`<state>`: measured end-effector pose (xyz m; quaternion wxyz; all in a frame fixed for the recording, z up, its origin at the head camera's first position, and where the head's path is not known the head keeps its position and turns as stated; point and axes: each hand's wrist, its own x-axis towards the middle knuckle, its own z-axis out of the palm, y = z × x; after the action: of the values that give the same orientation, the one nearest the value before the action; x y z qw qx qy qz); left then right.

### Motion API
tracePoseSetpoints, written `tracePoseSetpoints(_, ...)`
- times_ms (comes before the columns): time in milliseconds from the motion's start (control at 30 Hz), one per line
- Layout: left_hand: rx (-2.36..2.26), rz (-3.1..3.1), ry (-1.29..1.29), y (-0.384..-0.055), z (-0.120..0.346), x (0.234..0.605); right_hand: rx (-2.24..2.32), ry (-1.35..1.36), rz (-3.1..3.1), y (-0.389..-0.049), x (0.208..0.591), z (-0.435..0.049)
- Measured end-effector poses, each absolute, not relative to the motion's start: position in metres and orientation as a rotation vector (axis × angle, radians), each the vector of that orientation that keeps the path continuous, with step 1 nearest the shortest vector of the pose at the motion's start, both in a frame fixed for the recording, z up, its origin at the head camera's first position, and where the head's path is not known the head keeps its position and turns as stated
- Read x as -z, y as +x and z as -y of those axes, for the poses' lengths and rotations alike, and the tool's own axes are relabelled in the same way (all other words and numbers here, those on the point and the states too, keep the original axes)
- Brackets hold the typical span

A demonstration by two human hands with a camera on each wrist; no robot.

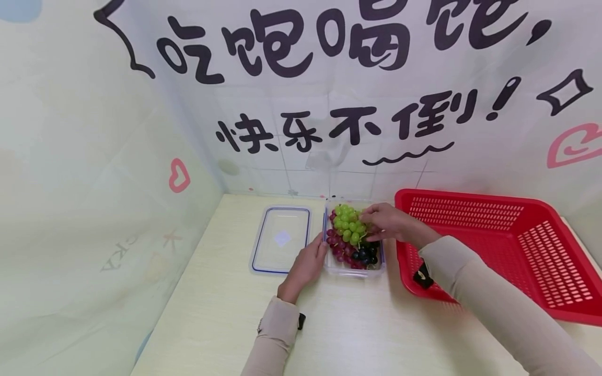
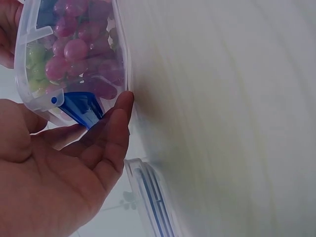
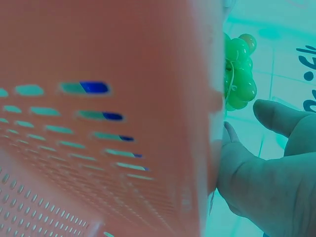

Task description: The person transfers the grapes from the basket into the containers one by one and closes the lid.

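Note:
A clear plastic container (image 1: 333,270) with blue-edged sides holds red grapes (image 1: 337,249), dark grapes (image 1: 365,254) and, uppermost, a bunch of green grapes (image 1: 347,222). My left hand (image 1: 308,263) touches its left side. In the left wrist view, extended fingers of that hand (image 2: 74,163) rest against the blue latch (image 2: 81,106) and lower wall. From the right, my right hand (image 1: 388,223) reaches over the container, fingertips at the green bunch. The right wrist view shows its thumb (image 3: 276,116) stretched out close beside the green grapes (image 3: 240,74); the basket wall hides part of the fingers.
A clear lid with a blue seal (image 1: 282,216) lies flat left of the container. A red perforated basket (image 1: 489,256) stands close on the right, beneath my right forearm. A printed wall covering (image 1: 301,177) rises behind the pale table (image 1: 211,313).

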<state>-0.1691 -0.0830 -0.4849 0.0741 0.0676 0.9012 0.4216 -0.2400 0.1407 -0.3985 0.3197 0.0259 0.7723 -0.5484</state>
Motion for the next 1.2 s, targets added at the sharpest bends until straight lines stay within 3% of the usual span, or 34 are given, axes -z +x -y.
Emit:
tracePoseSetpoints(667,-1.241,-2.719,0.135,-0.169,0.085,0.482,1.236,-0.105,-2.517,-0.209,0.378,-0.148)
tracePoseSetpoints(1200,-1.302,-2.723,0.103,-0.169,0.089,0.476,1.545,-0.114,-2.481,-0.179,0.368,-0.112)
